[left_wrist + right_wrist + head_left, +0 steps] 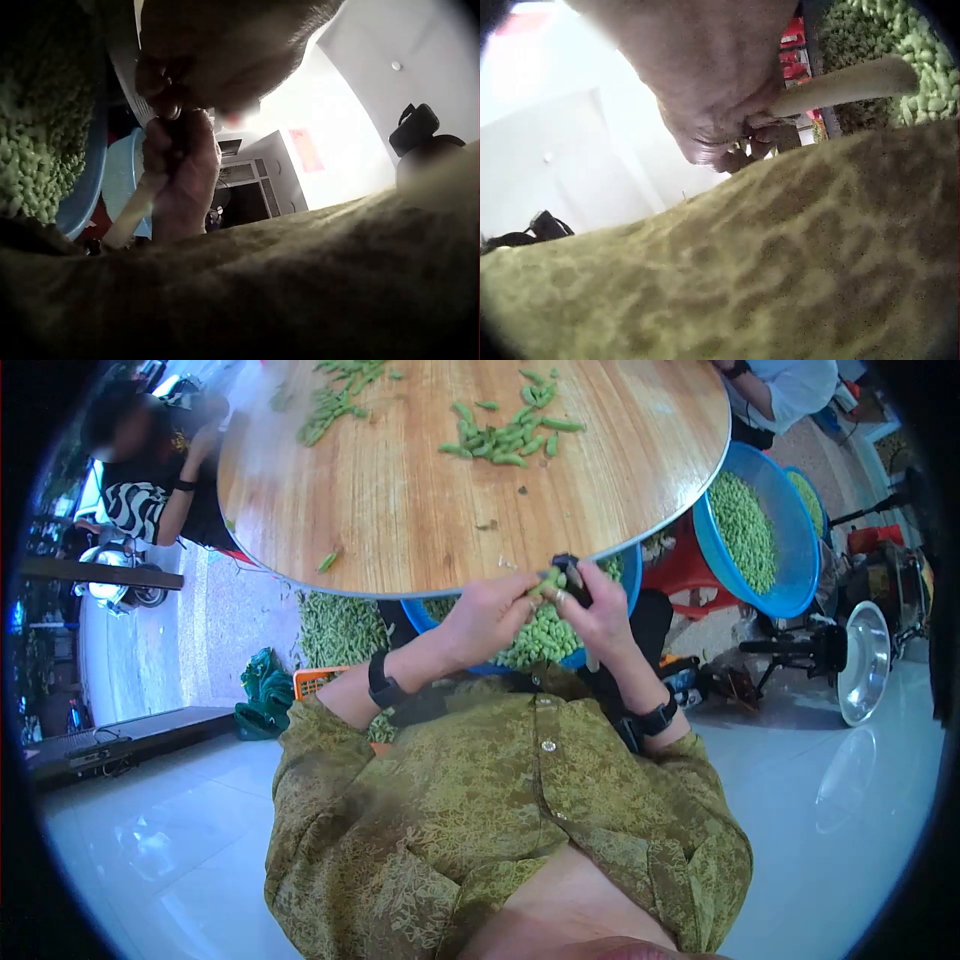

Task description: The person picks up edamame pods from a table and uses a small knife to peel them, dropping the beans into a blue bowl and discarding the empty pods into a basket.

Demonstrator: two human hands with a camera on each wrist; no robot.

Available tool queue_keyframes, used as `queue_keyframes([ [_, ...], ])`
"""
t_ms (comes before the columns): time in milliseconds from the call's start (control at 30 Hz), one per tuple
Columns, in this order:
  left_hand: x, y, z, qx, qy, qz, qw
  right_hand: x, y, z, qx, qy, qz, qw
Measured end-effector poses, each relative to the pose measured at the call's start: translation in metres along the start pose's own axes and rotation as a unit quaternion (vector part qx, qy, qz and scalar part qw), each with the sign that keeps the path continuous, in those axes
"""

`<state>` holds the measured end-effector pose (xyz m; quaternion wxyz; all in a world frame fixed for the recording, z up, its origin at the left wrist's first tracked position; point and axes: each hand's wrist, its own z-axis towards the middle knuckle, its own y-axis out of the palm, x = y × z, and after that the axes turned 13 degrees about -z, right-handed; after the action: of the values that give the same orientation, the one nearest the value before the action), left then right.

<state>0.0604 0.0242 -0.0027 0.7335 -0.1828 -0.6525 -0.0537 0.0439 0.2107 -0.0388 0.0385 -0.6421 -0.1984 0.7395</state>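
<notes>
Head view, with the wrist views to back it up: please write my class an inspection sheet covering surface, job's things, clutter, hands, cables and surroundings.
Surface: wood-grain table with a curved edge, partly covered.
Job's things: green pods in groups on the table; blue basin of green beans beneath the hands.
Clutter: small dark scraps; a lone pod near the table's edge.
Left hand: pinches a green pod.
Right hand: grips a dark object, type unclear.
Cables: what looks like a thin dark cord on the ledge, image left.
Surroundings: second blue basin with beans, red stool, metal bowl, green bag; one person image left, another upper right.
</notes>
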Motion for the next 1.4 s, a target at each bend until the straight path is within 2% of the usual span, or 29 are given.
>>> queue_keyframes([
  [67, -0.002, -0.005, -0.003, -0.032, -0.022, 0.01, 0.999, 0.002, -0.001, 0.0, 0.024, -0.108, -0.142, 0.984],
  [133, -0.007, -0.006, -0.006, -0.039, 0.0, 0.032, 0.999, 0.006, -0.003, 0.0, -0.001, -0.128, -0.192, 0.973],
  [167, -0.004, -0.008, -0.007, -0.052, -0.019, 0.033, 0.998, 0.011, 0.0, 0.002, 0.013, -0.185, -0.206, 0.961],
  [200, -0.009, -0.007, -0.009, -0.049, -0.002, 0.042, 0.998, 0.007, 0.0, 0.002, -0.006, -0.186, -0.196, 0.963],
  [267, -0.021, -0.007, -0.008, -0.051, 0.086, 0.118, 0.988, 0.008, 0.001, 0.002, -0.012, -0.154, -0.191, 0.969],
  [333, -0.013, -0.005, -0.007, -0.025, 0.084, 0.091, 0.992, 0.003, 0.003, 0.002, -0.036, -0.118, -0.176, 0.977],
  [400, -0.007, -0.004, -0.006, 0.015, 0.073, 0.066, 0.995, 0.008, 0.006, 0.002, -0.043, -0.147, -0.147, 0.977],
  [433, -0.005, -0.006, -0.006, -0.002, -0.046, -0.107, 0.993, 0.011, 0.005, 0.001, -0.059, -0.041, -0.079, 0.994],
  [467, -0.004, -0.007, -0.005, -0.013, -0.153, -0.281, 0.947, 0.011, 0.006, 0.001, -0.083, 0.065, -0.016, 0.994],
  [533, -0.017, -0.007, -0.005, 0.009, -0.163, -0.379, 0.911, -0.005, 0.005, 0.0, -0.094, 0.09, 0.034, 0.991],
  [633, -0.032, 0.001, -0.008, 0.014, -0.152, -0.44, 0.885, 0.001, 0.011, -0.005, -0.124, 0.093, 0.099, 0.983],
  [733, -0.031, -0.005, -0.007, 0.003, -0.125, -0.423, 0.897, 0.002, 0.014, -0.008, -0.118, 0.062, 0.132, 0.982],
  [833, -0.019, -0.01, -0.006, 0.016, -0.095, -0.375, 0.922, 0.008, 0.013, -0.009, -0.092, 0.04, 0.076, 0.992],
  [900, -0.004, -0.016, -0.008, 0.026, -0.072, -0.346, 0.935, 0.022, 0.01, -0.009, -0.099, -0.073, -0.101, 0.987],
  [933, 0.007, -0.021, -0.01, 0.014, -0.111, -0.367, 0.923, 0.018, 0.009, -0.01, -0.103, -0.07, -0.1, 0.987],
  [967, 0.012, -0.024, -0.011, 0.001, -0.15, -0.388, 0.91, 0.009, 0.006, -0.008, -0.084, -0.12, -0.171, 0.974],
  [1000, 0.008, -0.023, -0.012, 0.001, -0.151, -0.387, 0.91, 0.004, 0.005, -0.006, -0.063, -0.17, -0.241, 0.953],
  [1067, -0.007, -0.019, -0.013, 0.026, -0.17, -0.385, 0.907, 0.003, 0.002, -0.005, -0.065, -0.178, -0.266, 0.945],
  [1133, -0.014, -0.016, -0.014, 0.013, -0.15, -0.358, 0.922, -0.011, 0.003, -0.008, -0.093, -0.013, -0.06, 0.994],
  [1167, -0.016, -0.015, -0.014, 0.0, -0.128, -0.331, 0.935, -0.019, 0.001, -0.009, -0.145, 0.059, 0.033, 0.987],
  [1200, -0.017, -0.013, -0.014, 0.0, -0.129, -0.331, 0.935, -0.019, 0.003, -0.01, -0.145, 0.06, 0.033, 0.987],
  [1267, -0.019, -0.009, -0.01, 0.01, -0.118, -0.337, 0.934, -0.017, 0.007, -0.012, -0.186, 0.06, 0.175, 0.965],
  [1400, -0.023, -0.006, -0.006, 0.011, -0.125, -0.348, 0.929, -0.01, 0.01, -0.011, -0.178, 0.076, 0.232, 0.953],
])
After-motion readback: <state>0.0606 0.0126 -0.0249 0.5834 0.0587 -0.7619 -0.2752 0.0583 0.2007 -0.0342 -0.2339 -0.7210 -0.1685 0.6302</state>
